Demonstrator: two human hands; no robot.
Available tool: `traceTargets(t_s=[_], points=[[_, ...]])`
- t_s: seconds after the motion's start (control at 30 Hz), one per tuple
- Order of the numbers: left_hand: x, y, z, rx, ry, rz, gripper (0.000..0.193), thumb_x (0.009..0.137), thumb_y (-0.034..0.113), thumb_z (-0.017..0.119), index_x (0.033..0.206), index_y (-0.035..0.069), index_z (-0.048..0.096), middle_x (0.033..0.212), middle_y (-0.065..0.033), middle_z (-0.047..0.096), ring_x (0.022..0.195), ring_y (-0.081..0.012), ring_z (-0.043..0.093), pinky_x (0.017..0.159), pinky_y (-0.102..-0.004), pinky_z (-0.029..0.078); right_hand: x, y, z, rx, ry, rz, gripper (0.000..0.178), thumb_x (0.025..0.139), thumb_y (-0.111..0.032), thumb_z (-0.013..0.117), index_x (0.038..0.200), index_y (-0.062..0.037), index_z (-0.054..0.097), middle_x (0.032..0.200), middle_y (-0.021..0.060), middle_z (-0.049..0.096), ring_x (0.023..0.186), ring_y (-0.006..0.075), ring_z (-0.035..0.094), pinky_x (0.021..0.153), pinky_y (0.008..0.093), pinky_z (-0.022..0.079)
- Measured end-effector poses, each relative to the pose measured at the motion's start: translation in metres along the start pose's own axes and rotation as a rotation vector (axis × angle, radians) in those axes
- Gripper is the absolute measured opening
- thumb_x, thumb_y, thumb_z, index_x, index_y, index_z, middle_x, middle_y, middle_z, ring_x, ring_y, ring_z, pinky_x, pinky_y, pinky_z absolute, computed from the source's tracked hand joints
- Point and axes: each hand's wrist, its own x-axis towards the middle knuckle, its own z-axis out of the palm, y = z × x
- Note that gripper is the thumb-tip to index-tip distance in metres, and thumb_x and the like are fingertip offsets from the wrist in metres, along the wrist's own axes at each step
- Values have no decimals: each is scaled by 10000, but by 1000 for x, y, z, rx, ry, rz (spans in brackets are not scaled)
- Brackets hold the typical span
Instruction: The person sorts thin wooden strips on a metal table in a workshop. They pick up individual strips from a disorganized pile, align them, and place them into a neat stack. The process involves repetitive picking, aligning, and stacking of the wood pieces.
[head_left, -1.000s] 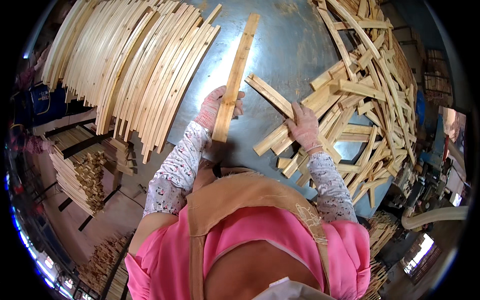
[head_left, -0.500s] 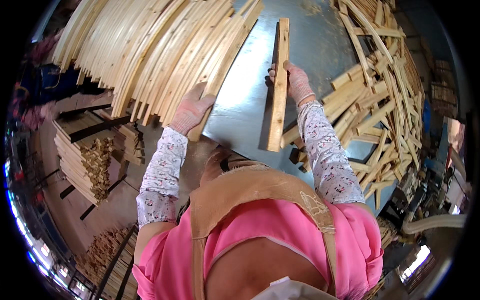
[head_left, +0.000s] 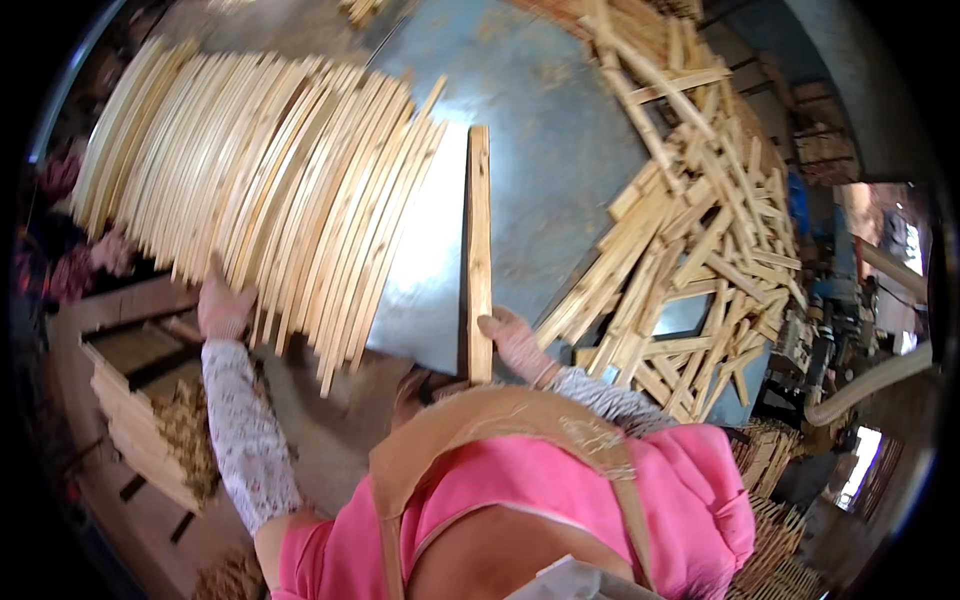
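A single wooden strip (head_left: 480,230) stands apart over the blue-grey metal table (head_left: 550,170), its length running away from me. My gloved right hand (head_left: 520,345) is closed on it close to its near end, thumb on the side facing me. To the left, many pale wooden strips (head_left: 260,180) lie side by side in a long row. At the near ends of that row is my gloved left hand (head_left: 224,308). Its index finger points forward against the strips and the thumb is spread to the right; the other fingers are partly hidden.
A jumbled heap of wooden pieces (head_left: 690,250) covers the table's right side. Below the row at left stands a stack of boards (head_left: 145,430). A pale hose (head_left: 870,385) and machinery are at far right. Another person's pink-gloved hand (head_left: 112,252) shows at the row's far left.
My left hand has left the row's right edge and moved left along the near ends. My right hand has brought its strip closer to the row, gripping nearer its end. The view has shifted.
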Motion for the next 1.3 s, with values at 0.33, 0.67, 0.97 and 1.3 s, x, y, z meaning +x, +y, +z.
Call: traceTargets(t_s=[0.33,0.67,0.97,1.3], points=[[5,26,-13,75,-85,-145,1083,813,315,834,1722,113,282,1563,-274,533,1454,-437,501,1230,-489,406,154,-227,-328,-199,625,-596,323,1018,-267,657,1244,-37,681,1058,164,743,913,368,732,813,454,594],[24,234,55,-26,239,520,754,858,266,816,1517,7,556,1517,-273,550,1409,-475,512,1196,-548,420,225,-210,-526,-839,764,70,750,954,-433,720,1583,-81,515,1482,226,653,1391,392,605,1165,474,479],[103,708,199,-255,-181,1371,593,812,273,788,1349,64,649,1409,-207,619,1257,-417,612,1096,-505,497,296,-160,-602,-1171,728,-89,433,988,-277,646,1372,-81,608,1274,217,726,1216,390,691,1026,505,550],[100,878,284,520,-460,1345,262,1028,160,545,1240,131,696,1263,-100,703,1160,-294,677,994,-464,529,135,-147,-516,-479,257,-95,647,987,-435,648,1506,-54,591,1035,225,774,987,345,766,926,439,592]])
